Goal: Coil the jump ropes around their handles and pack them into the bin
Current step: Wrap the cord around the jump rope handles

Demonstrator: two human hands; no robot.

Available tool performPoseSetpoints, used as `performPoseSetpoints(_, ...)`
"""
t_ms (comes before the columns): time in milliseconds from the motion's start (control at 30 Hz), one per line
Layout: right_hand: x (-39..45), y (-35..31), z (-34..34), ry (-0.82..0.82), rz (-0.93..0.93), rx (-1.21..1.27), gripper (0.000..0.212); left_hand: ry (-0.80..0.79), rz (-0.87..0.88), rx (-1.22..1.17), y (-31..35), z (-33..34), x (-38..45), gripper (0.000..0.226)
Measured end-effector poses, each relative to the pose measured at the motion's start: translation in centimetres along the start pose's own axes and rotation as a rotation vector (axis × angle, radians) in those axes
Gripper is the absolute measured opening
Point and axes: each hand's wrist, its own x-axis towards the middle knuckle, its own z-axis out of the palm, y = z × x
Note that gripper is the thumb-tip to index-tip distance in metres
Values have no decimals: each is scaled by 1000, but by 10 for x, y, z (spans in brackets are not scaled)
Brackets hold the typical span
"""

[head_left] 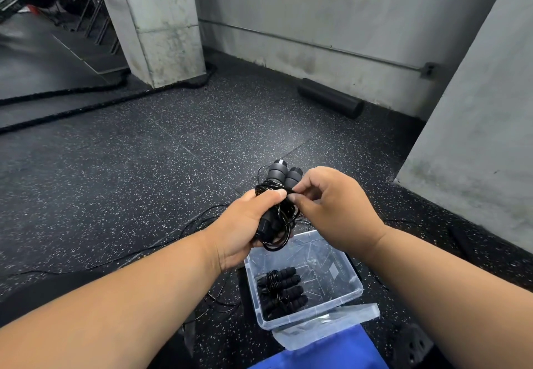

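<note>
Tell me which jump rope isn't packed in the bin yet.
The jump rope held above the clear bin: the left hand grips its handles, the right hand pinches its cord. The other coiled ropes already lie inside.

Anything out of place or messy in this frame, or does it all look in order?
Mostly in order. One oddity: loose thin black cord trails across the floor left of the clear bin, not yet coiled. The left hand grips the jump rope bundle while the right hand pinches its cord. Another bundle lies in the bin.
</note>
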Motion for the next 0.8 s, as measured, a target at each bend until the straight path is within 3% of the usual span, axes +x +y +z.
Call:
performPoseSetpoints(167,2,-2,1,3,-114,-169,18,45,20,44,-3,0,5,75)
performPoseSetpoints(567,14,-8,-12,148,-230,-241,15,-151,-13,89,18,-5,-2,69)
performPoseSetpoints(800,13,-7,-6,209,-355,-462,21,-122,-66,13,11,0,-3,80)
